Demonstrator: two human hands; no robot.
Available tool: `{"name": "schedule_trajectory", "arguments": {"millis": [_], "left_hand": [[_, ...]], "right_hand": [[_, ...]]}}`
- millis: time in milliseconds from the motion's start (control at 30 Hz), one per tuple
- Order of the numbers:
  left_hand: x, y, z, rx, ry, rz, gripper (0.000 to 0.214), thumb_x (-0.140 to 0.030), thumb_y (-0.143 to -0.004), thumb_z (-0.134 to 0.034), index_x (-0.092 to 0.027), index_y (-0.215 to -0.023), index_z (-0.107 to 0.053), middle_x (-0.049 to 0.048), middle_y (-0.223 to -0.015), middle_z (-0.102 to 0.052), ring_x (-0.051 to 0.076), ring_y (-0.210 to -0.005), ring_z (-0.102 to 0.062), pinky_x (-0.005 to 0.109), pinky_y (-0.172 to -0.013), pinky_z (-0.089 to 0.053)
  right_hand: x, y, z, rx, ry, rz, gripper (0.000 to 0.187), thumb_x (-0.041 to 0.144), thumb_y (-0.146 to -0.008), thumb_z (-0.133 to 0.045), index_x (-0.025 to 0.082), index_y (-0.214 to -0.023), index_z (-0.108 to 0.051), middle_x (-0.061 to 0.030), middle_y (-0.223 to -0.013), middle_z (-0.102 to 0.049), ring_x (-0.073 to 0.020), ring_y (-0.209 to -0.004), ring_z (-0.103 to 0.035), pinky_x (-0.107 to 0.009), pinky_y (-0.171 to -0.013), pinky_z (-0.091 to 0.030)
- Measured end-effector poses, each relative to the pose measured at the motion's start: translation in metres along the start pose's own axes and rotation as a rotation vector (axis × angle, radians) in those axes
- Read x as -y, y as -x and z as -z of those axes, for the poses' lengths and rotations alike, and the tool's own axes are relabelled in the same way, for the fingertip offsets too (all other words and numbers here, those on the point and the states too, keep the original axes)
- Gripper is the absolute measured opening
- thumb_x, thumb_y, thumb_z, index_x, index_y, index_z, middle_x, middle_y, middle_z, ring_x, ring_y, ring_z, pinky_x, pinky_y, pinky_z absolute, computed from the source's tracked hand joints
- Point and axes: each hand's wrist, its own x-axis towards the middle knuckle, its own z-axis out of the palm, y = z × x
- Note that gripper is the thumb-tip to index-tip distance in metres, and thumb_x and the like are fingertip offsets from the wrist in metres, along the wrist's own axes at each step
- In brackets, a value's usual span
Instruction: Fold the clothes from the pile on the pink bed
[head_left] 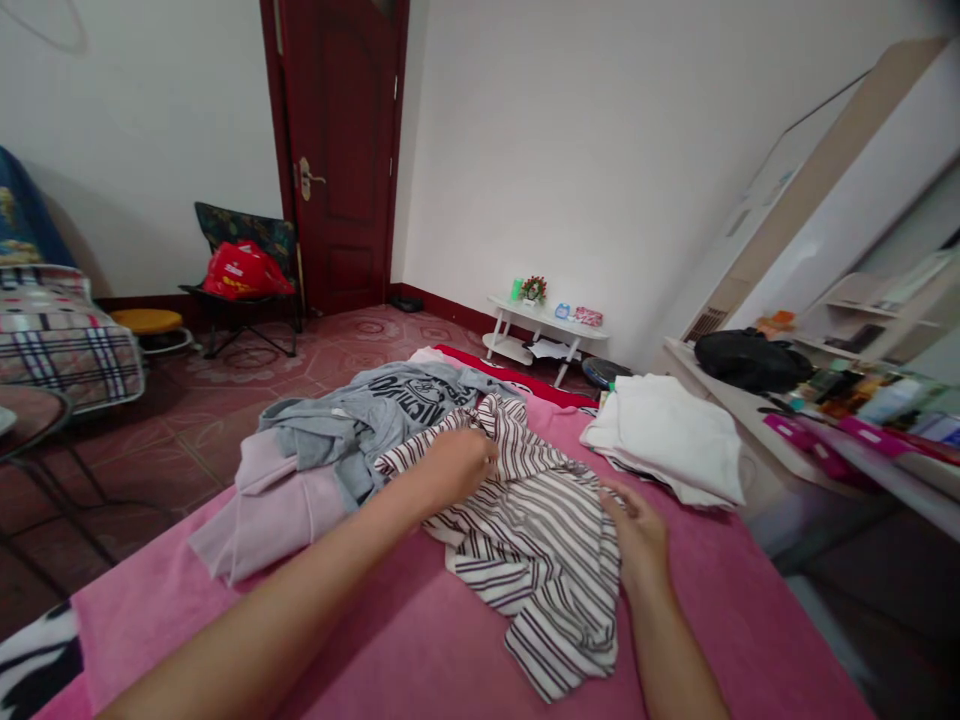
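A crumpled white shirt with dark stripes (540,540) lies in the middle of a pink bed cover (420,640). My left hand (459,462) is closed on the shirt's far upper edge. My right hand (637,530) pinches the shirt's right edge, fingers curled on the cloth. Just behind the left hand lies a grey printed shirt (375,415), and a pale pink garment (274,505) lies at its left.
A folded white pile (671,435) sits at the bed's right. A white desk (720,395) with a black bag (746,360) and clutter runs along the right. A chair with a red bag (244,272), a dark red door (341,150) and a low white table (547,325) stand beyond.
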Motion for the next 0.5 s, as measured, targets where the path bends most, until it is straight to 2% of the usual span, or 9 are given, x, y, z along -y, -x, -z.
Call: {"name": "schedule_trajectory", "arguments": {"millis": [100, 167, 233, 267, 300, 400, 433, 467, 500], "left_hand": [[0.034, -0.002, -0.002, 0.073, -0.014, 0.084, 0.02, -0.027, -0.085, -0.058, -0.021, -0.099, -0.071, 0.0084, -0.099, -0.071, 0.024, -0.095, -0.063, 0.031, -0.083, -0.045], [0.044, -0.001, -0.004, 0.128, 0.041, 0.019, 0.022, -0.029, -0.085, -0.06, -0.021, -0.101, -0.071, 0.0072, -0.1, -0.071, 0.022, -0.095, -0.063, 0.03, -0.085, -0.044], [0.045, 0.002, -0.005, 0.177, 0.134, -0.063, 0.026, -0.033, -0.082, -0.064, -0.021, -0.105, -0.071, 0.0053, -0.102, -0.071, 0.021, -0.094, -0.064, 0.028, -0.084, -0.044], [0.043, 0.004, -0.005, 0.228, 0.184, -0.085, 0.031, -0.034, -0.079, -0.067, -0.022, -0.107, -0.07, 0.0041, -0.103, -0.071, 0.021, -0.092, -0.064, 0.027, -0.083, -0.045], [0.04, 0.005, -0.005, 0.307, 0.226, -0.097, 0.038, -0.035, -0.074, -0.072, -0.023, -0.11, -0.069, 0.0029, -0.103, -0.071, 0.02, -0.091, -0.064, 0.026, -0.081, -0.046], [0.033, 0.008, -0.003, 0.543, 0.226, -0.102, 0.064, -0.031, -0.058, -0.082, -0.026, -0.119, -0.065, 0.0025, -0.109, -0.07, 0.023, -0.095, -0.064, 0.027, -0.082, -0.047], [0.032, 0.008, -0.003, 0.571, 0.178, -0.107, 0.07, -0.028, -0.054, -0.083, -0.026, -0.121, -0.063, 0.0035, -0.112, -0.069, 0.024, -0.099, -0.063, 0.029, -0.085, -0.047], [0.031, 0.009, -0.003, 0.563, 0.117, -0.106, 0.074, -0.026, -0.051, -0.084, -0.025, -0.122, -0.062, 0.0049, -0.115, -0.067, 0.026, -0.102, -0.061, 0.03, -0.088, -0.046], [0.031, 0.009, -0.004, 0.534, 0.053, -0.095, 0.077, -0.023, -0.049, -0.083, -0.025, -0.123, -0.062, 0.0062, -0.117, -0.065, 0.027, -0.104, -0.06, 0.031, -0.09, -0.046]], "right_hand": [[-0.005, -0.016, 0.031, -0.337, -0.193, -0.064, 0.055, 0.037, -0.06, -0.069, 0.014, -0.109, -0.065, -0.0113, -0.104, -0.07, -0.0269, -0.094, -0.066, -0.043, -0.085, -0.052], [-0.002, -0.02, 0.043, -0.432, -0.141, 0.003, 0.059, 0.034, -0.058, -0.069, 0.014, -0.113, -0.063, -0.0125, -0.115, -0.066, -0.0277, -0.105, -0.061, -0.043, -0.093, -0.048], [0.011, -0.018, 0.044, -0.42, -0.012, 0.099, 0.056, 0.034, -0.059, -0.067, 0.014, -0.112, -0.064, -0.0126, -0.119, -0.064, -0.0279, -0.111, -0.057, -0.044, -0.099, -0.043], [0.021, -0.014, 0.042, -0.337, 0.054, 0.122, 0.053, 0.036, -0.06, -0.067, 0.014, -0.109, -0.065, -0.0124, -0.117, -0.065, -0.0278, -0.11, -0.058, -0.043, -0.098, -0.043], [0.032, -0.009, 0.039, -0.187, 0.115, 0.119, 0.05, 0.037, -0.062, -0.067, 0.014, -0.106, -0.066, -0.012, -0.113, -0.066, -0.0276, -0.106, -0.06, -0.043, -0.095, -0.045], [0.064, 0.017, 0.023, 0.543, 0.305, 0.013, 0.048, 0.037, -0.061, -0.071, 0.018, -0.104, -0.067, -0.0088, -0.109, -0.067, -0.0261, -0.098, -0.062, -0.039, -0.087, -0.049], [0.071, 0.028, 0.017, 0.758, 0.394, 0.005, 0.052, 0.034, -0.058, -0.074, 0.021, -0.108, -0.067, -0.0072, -0.112, -0.066, -0.0257, -0.1, -0.061, -0.038, -0.088, -0.048], [0.076, 0.039, 0.009, 0.901, 0.504, 0.033, 0.059, 0.03, -0.054, -0.077, 0.023, -0.112, -0.066, -0.0058, -0.115, -0.065, -0.0256, -0.104, -0.059, -0.037, -0.09, -0.046], [0.079, 0.049, 0.001, 0.963, 0.625, 0.09, 0.067, 0.025, -0.049, -0.08, 0.025, -0.114, -0.065, -0.0052, -0.117, -0.063, -0.026, -0.107, -0.057, -0.036, -0.092, -0.045]]}}
